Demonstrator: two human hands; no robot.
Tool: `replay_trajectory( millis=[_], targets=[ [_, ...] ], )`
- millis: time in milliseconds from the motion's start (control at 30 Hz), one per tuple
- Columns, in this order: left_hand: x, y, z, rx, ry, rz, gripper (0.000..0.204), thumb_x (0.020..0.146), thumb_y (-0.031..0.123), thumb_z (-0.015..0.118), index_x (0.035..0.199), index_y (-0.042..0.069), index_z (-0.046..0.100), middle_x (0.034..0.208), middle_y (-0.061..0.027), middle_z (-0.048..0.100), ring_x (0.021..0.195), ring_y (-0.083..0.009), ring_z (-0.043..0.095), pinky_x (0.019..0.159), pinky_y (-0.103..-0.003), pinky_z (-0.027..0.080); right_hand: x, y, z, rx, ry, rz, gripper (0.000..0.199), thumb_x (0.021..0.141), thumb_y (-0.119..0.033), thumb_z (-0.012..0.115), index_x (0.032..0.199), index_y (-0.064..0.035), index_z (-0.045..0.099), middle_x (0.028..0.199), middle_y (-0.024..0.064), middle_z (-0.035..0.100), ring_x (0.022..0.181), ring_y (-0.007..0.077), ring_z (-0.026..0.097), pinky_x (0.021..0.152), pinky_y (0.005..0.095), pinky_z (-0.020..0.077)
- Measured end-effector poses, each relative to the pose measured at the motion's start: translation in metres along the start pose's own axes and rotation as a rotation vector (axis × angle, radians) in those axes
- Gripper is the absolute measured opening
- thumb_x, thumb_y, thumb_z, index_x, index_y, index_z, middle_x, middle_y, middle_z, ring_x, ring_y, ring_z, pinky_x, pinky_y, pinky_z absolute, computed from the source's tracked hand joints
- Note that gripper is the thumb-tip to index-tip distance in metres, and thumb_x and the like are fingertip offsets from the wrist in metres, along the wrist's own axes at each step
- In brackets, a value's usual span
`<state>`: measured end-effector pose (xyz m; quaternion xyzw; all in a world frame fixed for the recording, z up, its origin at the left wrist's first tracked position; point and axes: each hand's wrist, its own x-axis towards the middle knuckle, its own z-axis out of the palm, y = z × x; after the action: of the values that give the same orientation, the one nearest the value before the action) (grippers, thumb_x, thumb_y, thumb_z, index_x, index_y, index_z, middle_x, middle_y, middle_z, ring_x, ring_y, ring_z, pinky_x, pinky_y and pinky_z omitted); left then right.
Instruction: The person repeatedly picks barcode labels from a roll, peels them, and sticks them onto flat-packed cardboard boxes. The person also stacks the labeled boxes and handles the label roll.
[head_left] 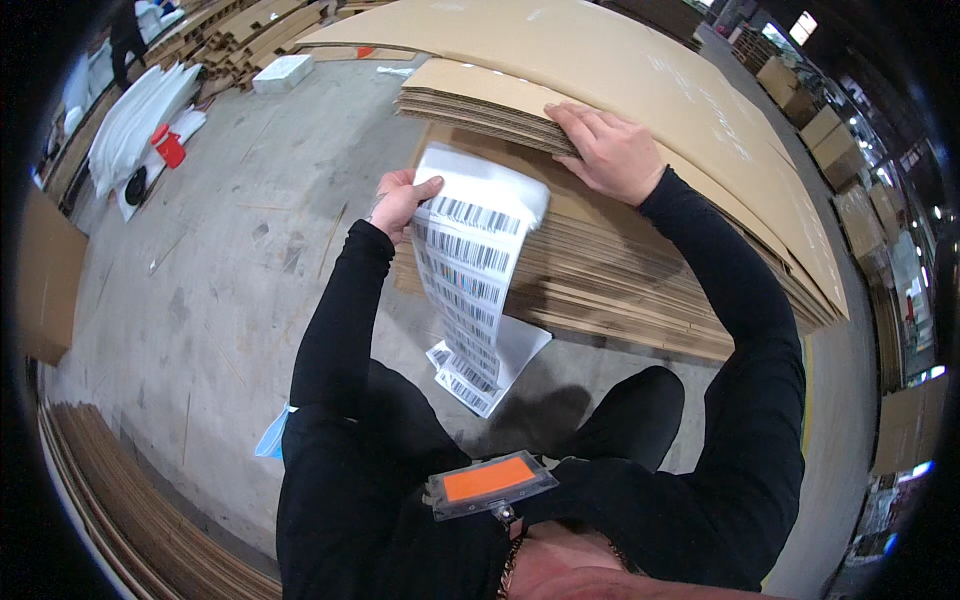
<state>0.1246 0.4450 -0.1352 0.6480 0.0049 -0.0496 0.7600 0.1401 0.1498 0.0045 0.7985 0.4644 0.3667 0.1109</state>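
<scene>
A long strip of white barcode labels (462, 265) hangs from my left hand (398, 203), which is closed on its upper end with the thumb on top. The strip's lower end folds onto white sheets (515, 355) near the floor, between my knees. My right hand (608, 150) grips the near edge of a small stack of flat cardboard sheets (480, 100), thumb below and fingers on top. That stack lies on a larger pile of flattened cardboard (620, 270), just beyond the labels.
A broad cardboard sheet (640, 60) covers the pile's far side. More flat cardboard (130, 500) is stacked at lower left. On the concrete floor (240, 250) at far left are white foam sheets (135, 120), a red jug (168, 146) and a white block (283, 74). Boxes (835, 140) line the right.
</scene>
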Motion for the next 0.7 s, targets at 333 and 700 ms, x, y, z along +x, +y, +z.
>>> replay_trajectory(
  millis=[333,700],
  targets=[
    [0.042,-0.022,-0.005,0.403,0.59,0.183,0.058,0.071,0.023,0.082,0.113,-0.005,0.053,0.104,-0.0215,0.065,0.092,-0.0318,0.067,0.081,-0.038,0.052,-0.012,-0.025,0.029,0.031,-0.035,0.019,0.06,0.077,-0.027,0.072,0.13,-0.0079,0.053,0.119,0.0138,0.061,0.105,0.0273,0.064,0.084,0.0367,0.0549],
    [0.028,-0.003,-0.036,0.237,0.188,0.103,0.053,0.082,0.011,0.073,0.123,-0.003,0.041,0.113,-0.017,0.06,0.096,-0.0197,0.063,0.082,-0.032,0.051,-0.02,-0.037,0.042,0.135,-0.064,0.07,0.071,0.072,-0.027,0.076,0.135,-0.0098,0.049,0.123,0.0143,0.058,0.115,0.0301,0.058,0.09,0.0387,0.0503]
  ],
)
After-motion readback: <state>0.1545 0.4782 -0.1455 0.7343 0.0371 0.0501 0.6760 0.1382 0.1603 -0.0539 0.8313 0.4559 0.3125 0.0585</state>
